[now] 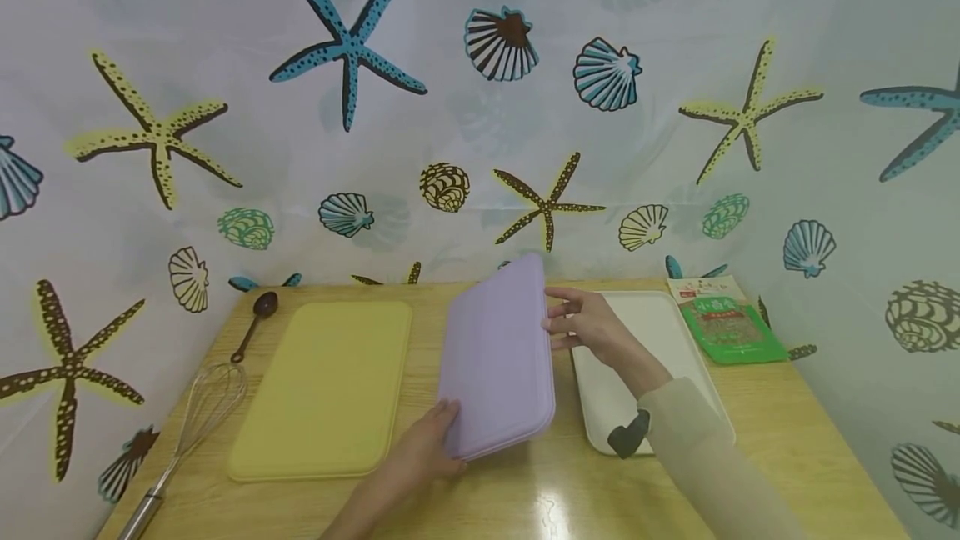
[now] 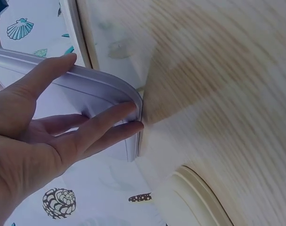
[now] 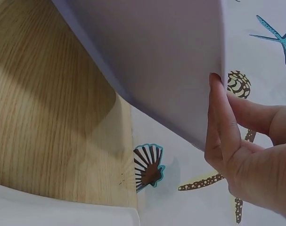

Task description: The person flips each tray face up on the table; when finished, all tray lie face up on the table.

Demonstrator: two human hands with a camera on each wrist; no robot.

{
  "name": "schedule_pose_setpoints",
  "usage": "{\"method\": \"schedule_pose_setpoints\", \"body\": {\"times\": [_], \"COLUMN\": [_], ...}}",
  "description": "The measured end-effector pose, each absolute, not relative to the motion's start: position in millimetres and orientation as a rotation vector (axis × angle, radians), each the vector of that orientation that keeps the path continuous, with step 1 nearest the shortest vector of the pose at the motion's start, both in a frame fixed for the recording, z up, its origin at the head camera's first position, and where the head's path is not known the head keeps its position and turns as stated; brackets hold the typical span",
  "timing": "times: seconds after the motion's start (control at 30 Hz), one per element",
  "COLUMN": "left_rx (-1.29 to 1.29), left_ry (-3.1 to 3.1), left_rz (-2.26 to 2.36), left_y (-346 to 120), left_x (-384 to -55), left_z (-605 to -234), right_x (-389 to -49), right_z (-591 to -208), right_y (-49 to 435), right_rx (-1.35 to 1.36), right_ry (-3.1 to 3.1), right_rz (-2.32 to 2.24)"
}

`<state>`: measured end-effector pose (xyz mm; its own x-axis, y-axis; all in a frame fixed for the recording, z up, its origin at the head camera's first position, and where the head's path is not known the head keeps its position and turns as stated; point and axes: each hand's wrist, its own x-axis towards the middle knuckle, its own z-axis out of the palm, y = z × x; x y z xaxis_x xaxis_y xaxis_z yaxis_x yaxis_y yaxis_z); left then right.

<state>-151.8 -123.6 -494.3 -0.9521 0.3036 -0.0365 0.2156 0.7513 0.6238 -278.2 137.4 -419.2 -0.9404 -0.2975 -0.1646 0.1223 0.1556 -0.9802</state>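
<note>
A purple rectangular tray (image 1: 495, 357) with a raised edge is held tilted, its right side lifted above the wooden table. My left hand (image 1: 420, 452) grips its near left corner; in the left wrist view the thumb lies on one face and the fingers on the other. At the tray's right edge, my right hand (image 1: 592, 327) pinches the rim between thumb and fingers. The right wrist view shows the tray's underside (image 3: 157, 56) above the table. Flat on the table lie a yellow tray (image 1: 330, 390) to the left and a white tray (image 1: 645, 323), partly behind my right arm.
A whisk (image 1: 206, 407) and a dark measuring spoon (image 1: 258, 319) lie along the table's left edge. A green packet (image 1: 731, 323) sits at the back right. A curtain (image 1: 450, 123) printed with shells and starfish hangs behind and beside the wooden table (image 1: 795, 457).
</note>
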Motion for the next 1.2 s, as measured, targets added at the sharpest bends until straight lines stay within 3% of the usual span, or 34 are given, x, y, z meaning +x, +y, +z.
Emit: {"method": "schedule_pose_setpoints", "body": {"times": [0.77, 1.2], "left_rx": [0.464, 0.664], "left_ry": [2.855, 2.865], "left_rz": [1.157, 1.372], "left_y": [-93, -78], "left_x": [-134, -131], "left_z": [-490, -454], "right_x": [-281, -277], "right_z": [-399, -381], "right_y": [129, 116], "right_rx": [-0.164, -0.155], "right_ry": [2.01, 1.924], "right_rz": [-1.949, -2.013]}}
